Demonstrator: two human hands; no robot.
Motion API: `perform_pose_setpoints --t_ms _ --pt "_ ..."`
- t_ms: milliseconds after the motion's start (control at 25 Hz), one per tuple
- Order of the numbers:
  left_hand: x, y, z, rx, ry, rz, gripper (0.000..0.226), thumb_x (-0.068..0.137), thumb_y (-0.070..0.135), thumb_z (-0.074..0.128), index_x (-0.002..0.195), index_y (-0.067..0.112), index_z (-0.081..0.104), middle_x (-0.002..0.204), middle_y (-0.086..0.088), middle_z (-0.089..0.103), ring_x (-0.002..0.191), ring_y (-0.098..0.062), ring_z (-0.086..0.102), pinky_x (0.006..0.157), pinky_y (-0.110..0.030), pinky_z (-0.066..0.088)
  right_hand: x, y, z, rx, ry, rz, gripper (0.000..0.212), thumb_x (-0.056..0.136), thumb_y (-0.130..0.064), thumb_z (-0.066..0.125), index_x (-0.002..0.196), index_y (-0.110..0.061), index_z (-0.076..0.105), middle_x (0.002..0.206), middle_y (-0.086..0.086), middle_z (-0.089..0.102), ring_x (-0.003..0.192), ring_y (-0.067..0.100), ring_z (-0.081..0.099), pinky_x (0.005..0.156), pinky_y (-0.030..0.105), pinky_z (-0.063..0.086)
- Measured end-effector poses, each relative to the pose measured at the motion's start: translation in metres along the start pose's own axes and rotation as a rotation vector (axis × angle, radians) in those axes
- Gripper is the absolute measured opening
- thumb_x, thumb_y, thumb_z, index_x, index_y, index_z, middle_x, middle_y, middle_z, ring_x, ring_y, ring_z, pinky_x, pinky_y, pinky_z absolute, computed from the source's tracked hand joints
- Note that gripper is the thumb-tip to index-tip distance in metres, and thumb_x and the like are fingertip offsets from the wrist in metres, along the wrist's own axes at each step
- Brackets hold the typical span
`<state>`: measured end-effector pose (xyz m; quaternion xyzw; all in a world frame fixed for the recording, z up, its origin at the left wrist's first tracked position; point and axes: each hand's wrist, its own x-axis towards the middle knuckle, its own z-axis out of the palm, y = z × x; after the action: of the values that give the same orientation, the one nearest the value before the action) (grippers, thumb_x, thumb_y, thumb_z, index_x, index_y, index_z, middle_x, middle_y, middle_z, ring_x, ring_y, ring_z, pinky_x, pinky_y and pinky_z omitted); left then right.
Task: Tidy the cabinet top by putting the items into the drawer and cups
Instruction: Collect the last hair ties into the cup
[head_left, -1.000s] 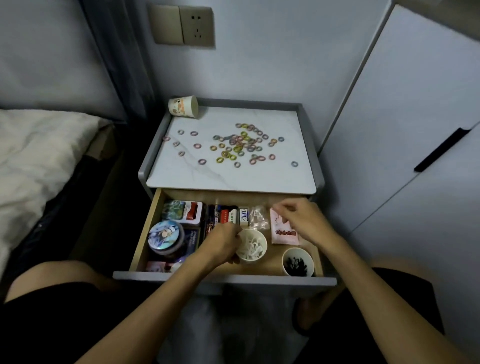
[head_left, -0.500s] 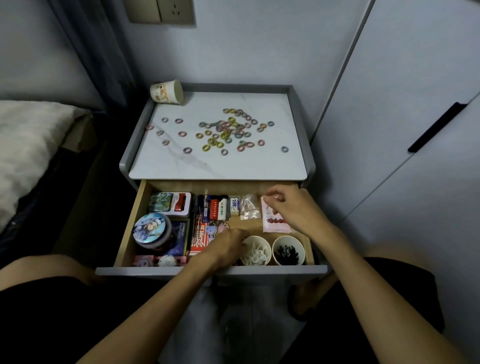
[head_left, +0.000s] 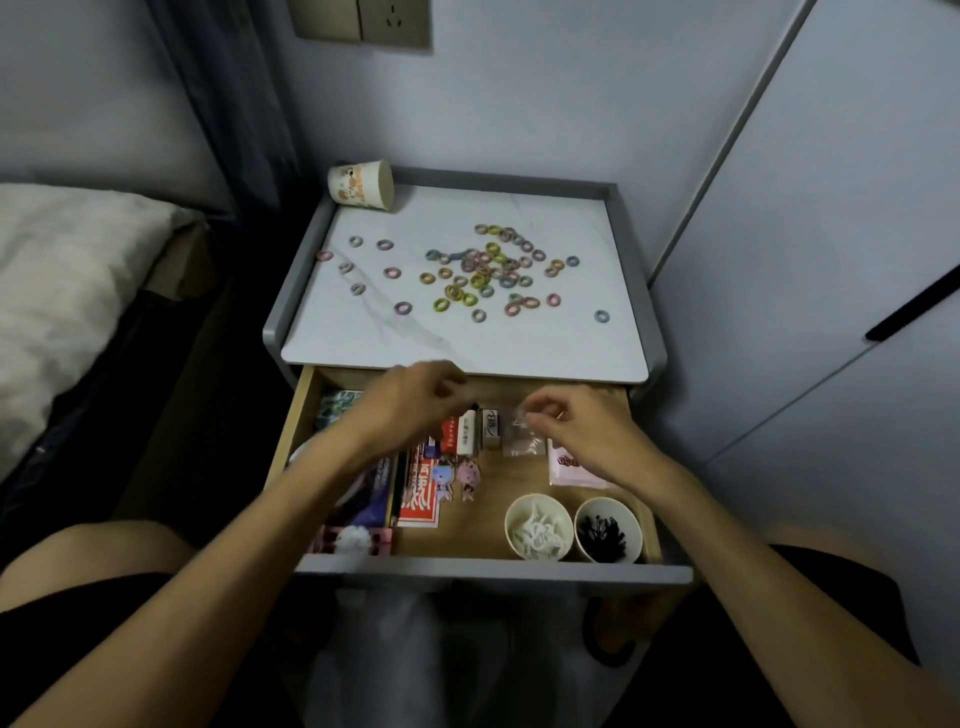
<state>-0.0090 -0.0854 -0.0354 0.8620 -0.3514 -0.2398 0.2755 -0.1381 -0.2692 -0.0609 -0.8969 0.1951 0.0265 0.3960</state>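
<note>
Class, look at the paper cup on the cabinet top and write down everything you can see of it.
The paper cup lies tipped on its side in the far left corner of the cabinet top, its mouth towards the left and its pale base facing right. It looks like thin cream paper printed with orange cartoon figures. Its side rests on the white marbled surface, close against the grey raised rim. Nothing shows inside it from this angle. The coloured rings are scattered apart from it, and neither hand touches it.

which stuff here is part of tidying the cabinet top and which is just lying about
Part of the job:
hair ties
tipped cup
drawer
white cup
black cup

Just lying about:
pillow
wall socket
keychains
</note>
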Motion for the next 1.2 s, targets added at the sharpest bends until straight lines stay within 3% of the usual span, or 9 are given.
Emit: perform_pose_setpoints --t_ms 200,320,400,520,680,800,1000,1120,1200 --pt "0.025 -0.025 -0.080 -0.205 0.249 -0.062 0.028 0.096 0.029 0.058 0.121 0.018 0.061 0.103 0.000 0.071 0.067 -0.010 0.071 0.064 -0.032 0.058 0.064 -0.055 -0.023 0.024 -0.004 -0.105 0.019 0.093 -0.025 0.061 0.110 -0.025 0.070 0.108 -0.013 0.068 0.081 0.002 0.067 0.070 0.019 0.048" --pt "0.047 -0.048 -0.110 -0.255 0.376 -0.096 0.027 0.095 0.028 0.059 0.119 0.019 0.063 0.099 0.001 0.072 0.066 -0.009 0.071 0.060 -0.027 0.055 0.130 -0.099 -0.025 0.060 0.003 -0.138 0.020 0.094 -0.024 0.058 0.110 -0.025 0.070 0.105 -0.012 0.069 0.083 0.006 0.068 0.064 0.019 0.048" --pt "0.058 -0.065 -0.117 -0.154 0.416 -0.126 0.026 0.094 0.031 0.059 0.118 0.021 0.062 0.098 0.003 0.072 0.069 -0.011 0.071 0.066 -0.032 0.057 0.179 -0.127 -0.022 0.046 -0.039 -0.145 0.023 0.097 -0.032 0.055 0.116 -0.026 0.068 0.103 -0.011 0.068 0.085 0.009 0.067 0.062 0.017 0.050" --pt "0.070 -0.091 -0.126 0.130 0.462 -0.190 0.031 0.090 0.043 0.057 0.118 0.031 0.060 0.103 0.006 0.071 0.084 -0.021 0.069 0.079 -0.042 0.056 0.260 -0.168 -0.006 0.031 -0.071 -0.134 0.031 0.099 -0.032 0.053 0.128 -0.024 0.061 0.120 0.001 0.064 0.096 0.020 0.066 0.066 0.020 0.051" --pt "0.075 -0.105 -0.138 0.128 0.465 -0.182 0.036 0.091 0.049 0.054 0.124 0.033 0.057 0.110 0.004 0.068 0.091 -0.024 0.067 0.080 -0.040 0.054 0.333 -0.196 0.020 0.089 0.031 -0.032 0.034 0.097 -0.021 0.055 0.131 -0.021 0.057 0.114 0.005 0.061 0.090 0.019 0.062 0.070 0.024 0.053" --pt "0.076 -0.117 -0.146 0.173 0.458 -0.200 0.040 0.092 0.051 0.052 0.127 0.032 0.054 0.116 0.001 0.067 0.103 -0.028 0.062 0.077 -0.038 0.049 0.362 -0.197 0.035 0.197 0.090 0.030 0.025 0.095 -0.014 0.056 0.119 -0.016 0.063 0.111 0.009 0.066 0.082 0.019 0.064 0.067 0.027 0.053" --pt "0.077 -0.113 -0.141 0.172 0.484 -0.177 0.044 0.092 0.047 0.056 0.131 0.029 0.049 0.122 -0.001 0.064 0.108 -0.029 0.061 0.078 -0.038 0.047 0.357 -0.197 0.022 0.220 0.219 -0.062 0.021 0.092 -0.007 0.056 0.103 -0.015 0.072 0.109 0.005 0.070 0.067 0.011 0.064 0.054 0.016 0.046" --pt "0.079 -0.095 -0.130 0.110 0.541 -0.099 0.060 0.088 0.041 0.065 0.138 0.022 0.037 0.132 -0.003 0.054 0.112 -0.028 0.057 0.075 -0.034 0.041 0.297 -0.188 0.004 0.132 0.231 -0.217 0.018 0.090 -0.006 0.061 0.098 -0.016 0.074 0.100 -0.003 0.069 0.073 0.000 0.061 0.060 0.010 0.045" --pt "0.081 -0.079 -0.116 0.072 0.567 -0.002 0.078 0.083 0.040 0.072 0.144 0.018 0.028 0.136 -0.007 0.049 0.114 -0.028 0.055 0.083 -0.037 0.046 0.241 -0.168 -0.007 0.116 0.194 -0.285 0.015 0.089 -0.005 0.063 0.096 -0.013 0.074 0.094 -0.005 0.071 0.074 -0.005 0.061 0.069 0.011 0.047"
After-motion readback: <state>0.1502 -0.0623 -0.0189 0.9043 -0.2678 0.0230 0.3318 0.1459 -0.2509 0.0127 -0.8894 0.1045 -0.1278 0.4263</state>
